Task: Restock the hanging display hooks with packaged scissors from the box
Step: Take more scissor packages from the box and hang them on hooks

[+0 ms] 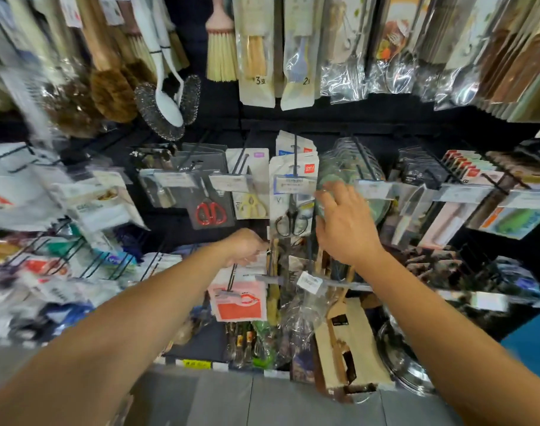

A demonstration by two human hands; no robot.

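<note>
Your right hand [345,224] is spread, fingers apart and straight, over the green-tinted packs [348,167] just right of the black-handled scissors pack [293,207]. It looks placed to hold those neighbours aside so the scissors row hangs free.

Your left hand [247,245] sits lower and left, knuckles up and fingers curled at the white card tops [256,261] of a lower hook. You cannot tell from here whether it pinches one.

Outward, the black-handled pack hangs at the near end of its hook [295,149], more cards stacked behind it. 2 other scissors packs hang to its left: yellow-handled [253,206], then red-handled [210,212]. An open cardboard box [351,342], near and low, may be your stock.
</note>
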